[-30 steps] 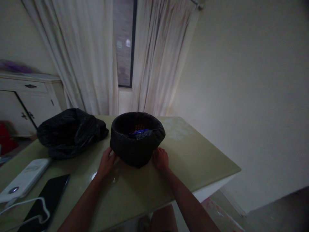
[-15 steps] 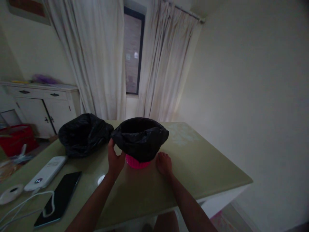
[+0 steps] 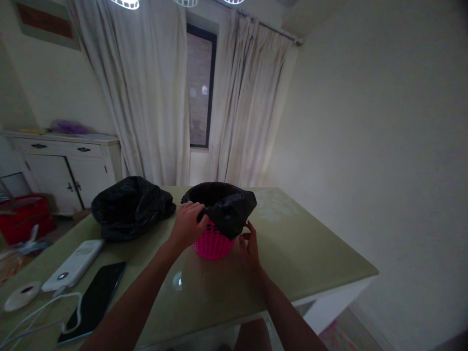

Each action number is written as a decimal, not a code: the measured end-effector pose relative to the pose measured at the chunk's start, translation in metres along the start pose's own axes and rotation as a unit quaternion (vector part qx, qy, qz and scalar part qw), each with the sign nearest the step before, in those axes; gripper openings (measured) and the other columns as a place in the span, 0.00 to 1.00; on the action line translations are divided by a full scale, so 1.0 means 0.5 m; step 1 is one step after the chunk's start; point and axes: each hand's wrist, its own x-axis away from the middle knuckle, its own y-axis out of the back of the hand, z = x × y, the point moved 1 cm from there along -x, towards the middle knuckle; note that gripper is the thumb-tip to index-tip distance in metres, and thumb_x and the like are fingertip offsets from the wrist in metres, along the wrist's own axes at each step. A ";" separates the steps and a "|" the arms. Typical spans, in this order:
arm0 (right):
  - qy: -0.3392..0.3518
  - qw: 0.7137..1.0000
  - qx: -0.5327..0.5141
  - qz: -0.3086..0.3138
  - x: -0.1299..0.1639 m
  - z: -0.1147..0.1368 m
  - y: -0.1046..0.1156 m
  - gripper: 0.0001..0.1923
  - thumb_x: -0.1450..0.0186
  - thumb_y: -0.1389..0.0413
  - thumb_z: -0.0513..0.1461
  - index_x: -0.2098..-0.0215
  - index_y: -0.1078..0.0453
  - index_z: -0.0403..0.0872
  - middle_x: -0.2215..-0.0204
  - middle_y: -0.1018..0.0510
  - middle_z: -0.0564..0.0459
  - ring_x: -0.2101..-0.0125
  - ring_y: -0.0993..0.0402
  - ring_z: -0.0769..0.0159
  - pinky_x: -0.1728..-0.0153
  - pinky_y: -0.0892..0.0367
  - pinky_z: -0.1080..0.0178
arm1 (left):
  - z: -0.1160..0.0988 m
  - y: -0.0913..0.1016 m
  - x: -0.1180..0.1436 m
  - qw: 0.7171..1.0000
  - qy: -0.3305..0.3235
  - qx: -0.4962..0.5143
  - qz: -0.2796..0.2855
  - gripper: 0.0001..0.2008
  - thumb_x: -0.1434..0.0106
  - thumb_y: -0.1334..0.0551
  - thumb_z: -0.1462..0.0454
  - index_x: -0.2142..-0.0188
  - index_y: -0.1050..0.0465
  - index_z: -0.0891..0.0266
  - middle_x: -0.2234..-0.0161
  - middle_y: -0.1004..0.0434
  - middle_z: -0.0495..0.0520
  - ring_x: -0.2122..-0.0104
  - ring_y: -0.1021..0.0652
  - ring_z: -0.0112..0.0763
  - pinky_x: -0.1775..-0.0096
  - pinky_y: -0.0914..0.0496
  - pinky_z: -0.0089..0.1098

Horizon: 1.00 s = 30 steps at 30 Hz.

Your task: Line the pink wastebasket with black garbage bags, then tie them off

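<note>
A bright pink plastic basket (image 3: 214, 246) with holes in its wall stands on the table, a black garbage bag (image 3: 234, 209) lining it. The bag's mouth is open, and its edge folds down over the rim, hanging lowest at the front right. My left hand (image 3: 188, 225) is closed on the bag at the basket's left rim, thumb toward the front. Beside the basket's right wall is my right hand (image 3: 250, 246), its fingers bent and a little apart, fingertips at the bag's hanging edge. Whether they touch the plastic is hard to tell.
Another black plastic bag shape (image 3: 131, 209), opened out, stands to the left. A white power bank (image 3: 73, 265), a dark phone (image 3: 97, 297), a white cable (image 3: 40, 302) and a round white object (image 3: 22, 296) lie at the table's left. A wall borders the right side.
My left hand has risen from below the bag's left side onto the rim. My right hand has lifted toward the bag's edge. More of the pink basket shows as the left front of the bag has shifted.
</note>
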 end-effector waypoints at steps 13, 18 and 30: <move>-0.254 0.930 -0.263 -0.038 -0.114 0.116 0.020 0.23 0.44 0.34 0.54 0.59 0.26 0.49 0.62 0.15 0.46 0.62 0.20 0.56 0.58 0.24 0.57 | -0.076 0.048 0.043 0.999 0.006 -0.017 -0.032 0.13 0.33 0.39 0.63 0.75 0.31 0.55 0.74 0.21 0.53 0.68 0.22 0.43 0.59 0.40 0.45; -0.273 0.884 -0.376 -0.062 -0.186 0.152 0.055 0.26 0.52 0.29 0.48 0.56 0.25 0.51 0.59 0.13 0.49 0.60 0.15 0.55 0.54 0.19 0.53 | -0.097 0.064 0.066 0.999 -0.021 -0.007 -0.045 0.10 0.35 0.38 0.64 0.74 0.28 0.56 0.73 0.20 0.53 0.67 0.22 0.43 0.58 0.39 0.46; -0.138 0.971 -0.194 -0.013 -0.322 0.277 0.185 0.23 0.52 0.25 0.45 0.60 0.21 0.48 0.65 0.15 0.51 0.64 0.19 0.60 0.60 0.24 0.59 | -0.137 0.080 0.091 0.987 -0.121 0.067 -0.077 0.11 0.35 0.37 0.63 0.75 0.33 0.55 0.76 0.25 0.51 0.73 0.26 0.37 0.64 0.38 0.43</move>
